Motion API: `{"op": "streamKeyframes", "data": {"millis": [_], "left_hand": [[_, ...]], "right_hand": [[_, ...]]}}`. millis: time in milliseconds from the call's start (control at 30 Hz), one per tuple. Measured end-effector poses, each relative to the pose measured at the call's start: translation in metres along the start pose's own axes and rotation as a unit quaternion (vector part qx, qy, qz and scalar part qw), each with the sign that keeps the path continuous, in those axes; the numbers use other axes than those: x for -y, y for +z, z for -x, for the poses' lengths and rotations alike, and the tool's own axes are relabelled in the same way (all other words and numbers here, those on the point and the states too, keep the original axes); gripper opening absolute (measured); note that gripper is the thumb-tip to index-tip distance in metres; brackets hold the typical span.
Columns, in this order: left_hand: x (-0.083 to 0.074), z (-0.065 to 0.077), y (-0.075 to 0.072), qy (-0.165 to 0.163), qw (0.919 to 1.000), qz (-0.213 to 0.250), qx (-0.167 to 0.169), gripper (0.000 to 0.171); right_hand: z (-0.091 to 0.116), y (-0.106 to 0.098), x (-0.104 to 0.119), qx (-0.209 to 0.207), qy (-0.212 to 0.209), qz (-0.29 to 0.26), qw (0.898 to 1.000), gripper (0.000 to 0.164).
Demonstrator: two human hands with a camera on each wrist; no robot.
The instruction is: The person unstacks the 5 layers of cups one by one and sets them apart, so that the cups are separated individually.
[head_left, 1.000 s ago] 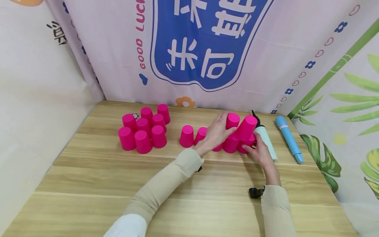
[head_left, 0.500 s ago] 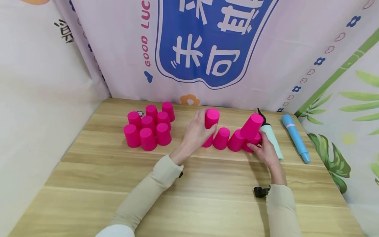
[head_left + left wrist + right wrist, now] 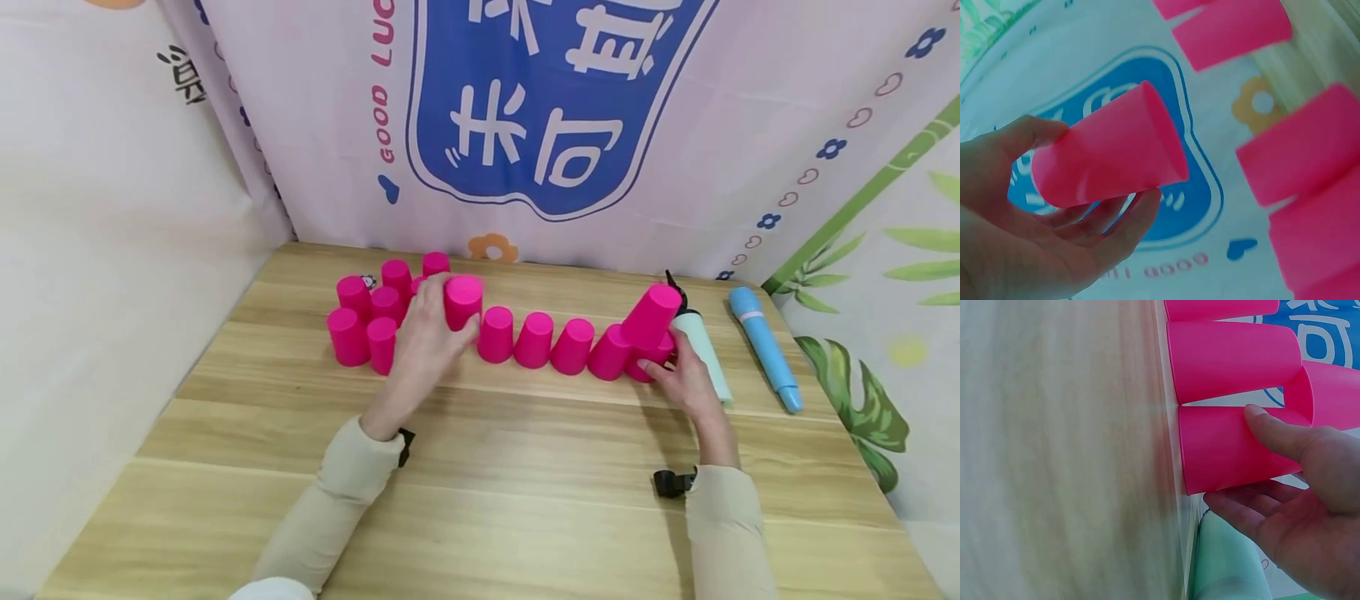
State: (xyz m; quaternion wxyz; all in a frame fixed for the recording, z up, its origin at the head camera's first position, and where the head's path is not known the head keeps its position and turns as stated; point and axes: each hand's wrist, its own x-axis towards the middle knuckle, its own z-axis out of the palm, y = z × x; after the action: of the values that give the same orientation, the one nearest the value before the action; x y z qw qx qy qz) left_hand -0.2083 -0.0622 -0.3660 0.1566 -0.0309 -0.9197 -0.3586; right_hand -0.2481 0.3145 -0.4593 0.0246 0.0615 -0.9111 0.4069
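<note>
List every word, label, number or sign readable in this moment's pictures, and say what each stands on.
"GOOD LUC": pink, on the white backdrop, running off the head view's upper edge.
"未": white, on the backdrop's blue panel.
"可": white, same blue panel.
Two more white characters there: cut off, not quoted.
Black character on the cloth at left: too unclear to read.
Pink cups: no lettering visible.

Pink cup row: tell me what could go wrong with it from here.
The upper cup bridges the row's last two cups, so if the right hand shifts the end cup it grips, the upper one might topple.

The left hand holds a lifted cup near the left cup cluster; a careless swing could knock cups there or in the row.
</note>
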Motion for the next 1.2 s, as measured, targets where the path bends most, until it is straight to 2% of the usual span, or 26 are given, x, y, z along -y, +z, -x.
{"op": "streamKeyframes", "data": {"millis": [200, 333, 433, 600, 767, 900, 967, 1200], "left_hand": [[0.019, 0.001, -0.029, -0.052, 0.9986, 0.0, 0.005, 0.064], [0.032, -0.005, -0.054, -0.064, 0.9973, 0.014, -0.034, 0.062], [0.043, -0.009, -0.072, -0.062, 0.9959, 0.019, -0.063, 0.059], [0.066, -0.013, -0.096, -0.079, 0.9927, 0.026, -0.087, 0.058], [0.097, -0.022, -0.114, -0.122, 0.987, 0.045, -0.095, 0.06], [0.125, -0.028, -0.121, -0.162, 0.9826, 0.043, -0.08, 0.062], [0.138, -0.031, -0.12, -0.169, 0.9828, 0.039, -0.064, 0.062], [0.175, -0.036, -0.103, -0.16, 0.9864, 0.037, -0.012, 0.061]], "right_hand": [[0.0, 0.0, 0.002, 0.009, 0.007, -0.001, 1.0, 0.078], [-0.002, -0.002, 0.003, 0.009, 0.012, 0.004, 1.0, 0.078], [-0.002, -0.003, 0.003, 0.007, 0.015, 0.008, 1.0, 0.077], [-0.003, -0.002, 0.002, 0.008, 0.01, 0.004, 1.0, 0.077], [-0.003, -0.003, 0.002, 0.002, 0.012, 0.003, 1.0, 0.075], [-0.002, -0.004, 0.002, 0.001, 0.01, 0.003, 1.0, 0.074], [-0.001, -0.004, 0.002, -0.001, 0.01, 0.003, 1.0, 0.073], [0.0, 0.001, 0.0, 0.004, 0.014, -0.004, 1.0, 0.075]]}}
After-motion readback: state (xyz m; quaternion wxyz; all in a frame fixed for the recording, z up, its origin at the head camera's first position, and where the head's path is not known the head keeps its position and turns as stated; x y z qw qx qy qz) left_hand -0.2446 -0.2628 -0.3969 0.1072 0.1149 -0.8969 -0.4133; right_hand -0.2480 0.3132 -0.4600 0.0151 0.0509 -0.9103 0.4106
